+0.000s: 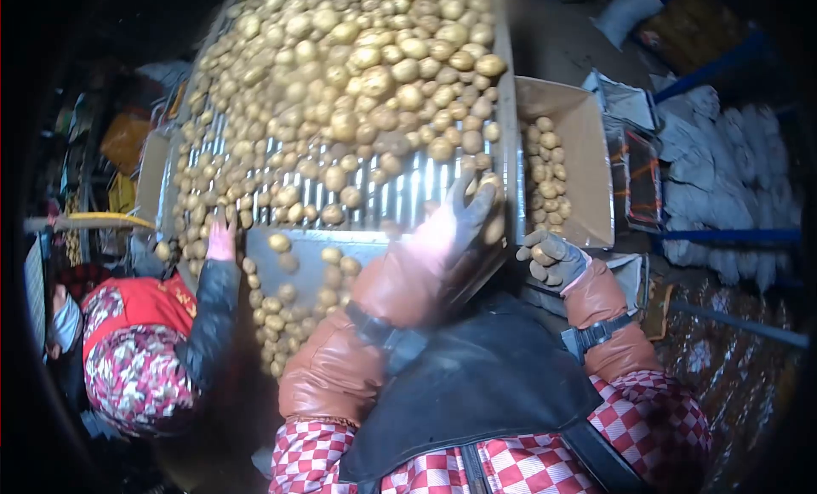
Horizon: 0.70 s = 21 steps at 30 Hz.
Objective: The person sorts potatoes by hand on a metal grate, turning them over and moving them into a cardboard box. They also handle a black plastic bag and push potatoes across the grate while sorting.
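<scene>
My left hand, in a grey work glove, reaches over the right edge of a metal roller conveyor. Its thumb and fingers close around a potato, partly covered and slightly blurred. Another potato shows right beside that hand. My right hand, also gloved, is closed on a potato near the front of a cardboard-sided box. Inside the box lies a pile of potatoes. Many more potatoes cover the upper part of the rollers.
A co-worker in a red vest stands at left, a hand on the conveyor's potatoes. Before me, a metal chute carries potatoes downward. White sacks and a dark crate stand at right, beyond the box.
</scene>
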Motion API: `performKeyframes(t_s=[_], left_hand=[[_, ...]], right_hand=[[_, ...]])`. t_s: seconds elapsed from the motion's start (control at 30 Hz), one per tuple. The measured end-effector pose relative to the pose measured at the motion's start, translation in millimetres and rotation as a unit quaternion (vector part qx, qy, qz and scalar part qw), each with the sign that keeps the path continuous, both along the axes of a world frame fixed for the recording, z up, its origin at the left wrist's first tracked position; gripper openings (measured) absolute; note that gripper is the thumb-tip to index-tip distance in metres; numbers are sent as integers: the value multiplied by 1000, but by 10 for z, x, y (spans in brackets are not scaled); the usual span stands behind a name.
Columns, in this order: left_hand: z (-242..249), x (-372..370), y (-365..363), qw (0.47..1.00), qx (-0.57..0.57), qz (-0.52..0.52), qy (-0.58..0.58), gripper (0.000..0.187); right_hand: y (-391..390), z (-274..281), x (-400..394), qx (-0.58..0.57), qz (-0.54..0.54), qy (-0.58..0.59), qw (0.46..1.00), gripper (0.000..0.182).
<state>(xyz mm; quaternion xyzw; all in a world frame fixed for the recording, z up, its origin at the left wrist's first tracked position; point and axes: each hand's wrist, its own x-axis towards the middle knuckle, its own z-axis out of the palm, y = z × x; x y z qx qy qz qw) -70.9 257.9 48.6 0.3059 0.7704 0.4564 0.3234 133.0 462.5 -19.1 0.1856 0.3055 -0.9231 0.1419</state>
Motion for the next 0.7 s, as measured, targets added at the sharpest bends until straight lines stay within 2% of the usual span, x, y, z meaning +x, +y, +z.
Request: performKeyframes(t_s=[0.03, 0.1, 0.13, 0.17, 0.2, 0.23, 0.3, 0.33, 0.37, 0.4, 0.43, 0.5, 0.53, 0.57, 0.67, 0.7], left_hand=[[17, 21, 87, 997, -2, -34, 69, 55], [86, 90, 146, 995, -12, -83, 45, 55], [81, 129, 0, 970, -22, -148, 192, 49], [-31, 156, -152, 965, -2, -167, 204, 44], [-143, 185, -304, 958, 19, -187, 216, 40], [-512, 184, -455, 979, 71, -163, 95, 35], [-609, 199, -756, 989, 85, -112, -49, 30], [-444, 215, -908, 993, 50, -85, -68, 29], [-433, 218, -1015, 994, 88, 5, -60, 31], [-422, 222, -1122, 986, 130, 96, -48, 34], [-411, 226, -1231, 968, 171, 180, -29, 38], [-154, 252, -1315, 948, 40, 300, -97, 35], [-209, 318, -1419, 966, 22, 253, 42, 34], [-233, 430, -1563, 961, -10, 210, 179, 33], [-190, 579, -1996, 929, -179, 57, 320, 53], [-247, 701, -2119, 914, -187, 85, 351, 52]], right_hand=[[38, 58, 92, -2, -13, -13, 1000, 50], [107, 143, 177, 1, -56, -74, 996, 55], [146, 193, 171, 1, -74, -104, 992, 58], [337, 152, 142, 30, -23, -116, 993, 57], [374, 331, 74, 135, -21, -127, 982, 51], [426, 505, -15, 239, -18, -138, 961, 46], [1547, 15, -36, 54, -126, -43, 990, 34], [2071, -7, -95, 17, -212, -8, 977, 31], [2432, -5, -221, -20, -295, 25, 955, 32], [2636, 105, -387, 13, -448, 25, 894, 47], [2877, 124, -421, -22, -447, 43, 893, 56], [2893, 28, -462, -16, -401, 71, 913, 54], [2775, -121, -493, -18, -368, 82, 926, 52], [2542, -298, -593, -25, -325, 91, 941, 51], [1607, -622, -1187, -33, -141, 79, 986, 48], [1191, -546, -1332, 2, -114, 55, 992, 47]])
